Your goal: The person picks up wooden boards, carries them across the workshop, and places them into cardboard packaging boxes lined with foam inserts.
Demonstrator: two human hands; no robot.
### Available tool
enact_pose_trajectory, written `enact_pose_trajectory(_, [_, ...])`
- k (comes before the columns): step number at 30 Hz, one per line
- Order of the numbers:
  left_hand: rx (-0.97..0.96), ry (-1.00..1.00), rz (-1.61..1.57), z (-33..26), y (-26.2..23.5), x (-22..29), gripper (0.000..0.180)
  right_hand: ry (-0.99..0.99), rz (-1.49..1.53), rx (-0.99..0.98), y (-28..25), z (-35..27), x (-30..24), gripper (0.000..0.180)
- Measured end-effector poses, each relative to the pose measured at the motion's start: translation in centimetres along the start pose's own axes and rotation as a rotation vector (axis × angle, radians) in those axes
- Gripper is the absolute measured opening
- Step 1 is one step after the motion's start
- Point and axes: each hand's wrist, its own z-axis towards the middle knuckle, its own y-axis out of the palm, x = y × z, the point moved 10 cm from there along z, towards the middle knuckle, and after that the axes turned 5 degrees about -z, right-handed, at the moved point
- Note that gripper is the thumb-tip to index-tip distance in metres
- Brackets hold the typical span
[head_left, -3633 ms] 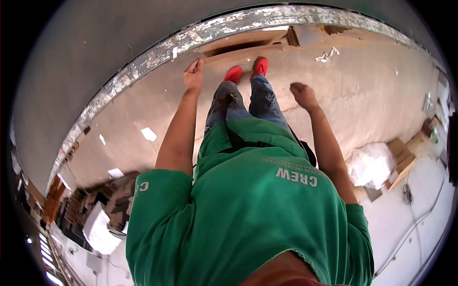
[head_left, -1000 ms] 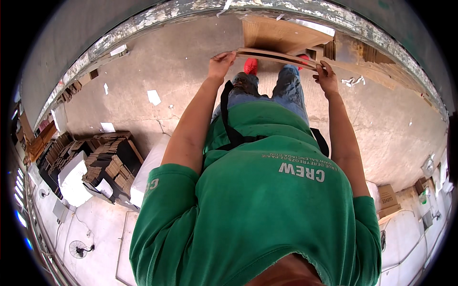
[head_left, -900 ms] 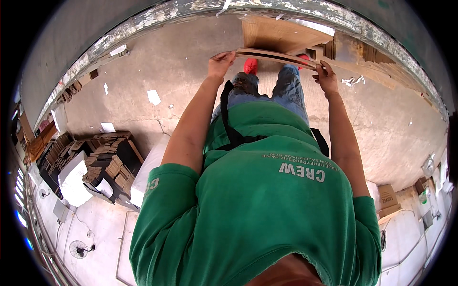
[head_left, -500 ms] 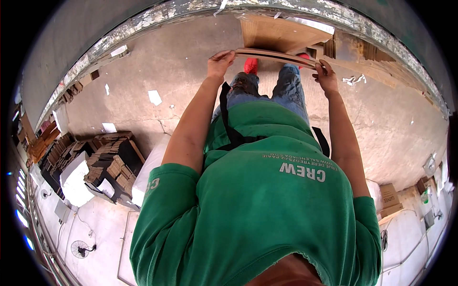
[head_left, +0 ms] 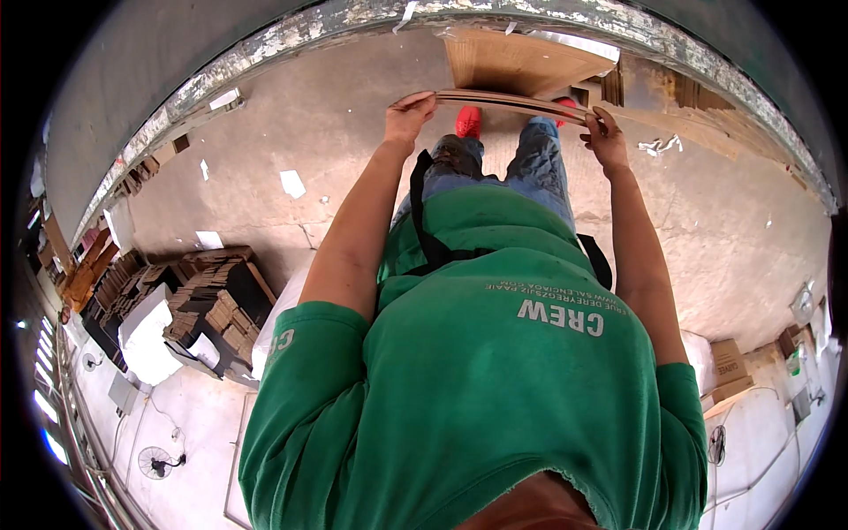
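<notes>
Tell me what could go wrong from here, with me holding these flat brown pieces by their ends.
The flat brown pieces are gripped only near their ends, by your left hand and right hand, so they might sag or slip. A brown panel shows just beyond them, so they could knock it. A white scrap lies on the floor to your left and might slide if stepped on.

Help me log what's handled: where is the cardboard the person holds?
In the head view, the cardboard is near the top, right of centre, held between left hand and right hand, partly covering the right shoe.
</notes>
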Motion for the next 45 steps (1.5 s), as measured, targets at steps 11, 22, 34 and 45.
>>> enact_pose_trajectory(11, [-0.015, 0.0, 0.017, 0.29, -0.25, -0.16, 0.017, 0.015, -0.024, -0.012, 0.14, 0.02, -0.34, 0.045])
enact_pose_trajectory(22, [-0.031, 0.007, 0.0, 0.1, -0.34, -0.39, 0.018, 0.013, -0.045, -0.024, 0.09, 0.0, 0.25, 0.047])
enact_pose_trajectory(34, [-0.033, 0.012, 0.002, 0.11, -0.29, -0.39, 0.016, 0.013, -0.047, -0.011, 0.01, -0.17, 0.29, 0.045])
enact_pose_trajectory(45, [-0.048, 0.019, -0.006, 0.36, -0.23, -0.45, 0.015, 0.025, -0.035, -0.026, 0.19, -0.34, -0.25, 0.043])
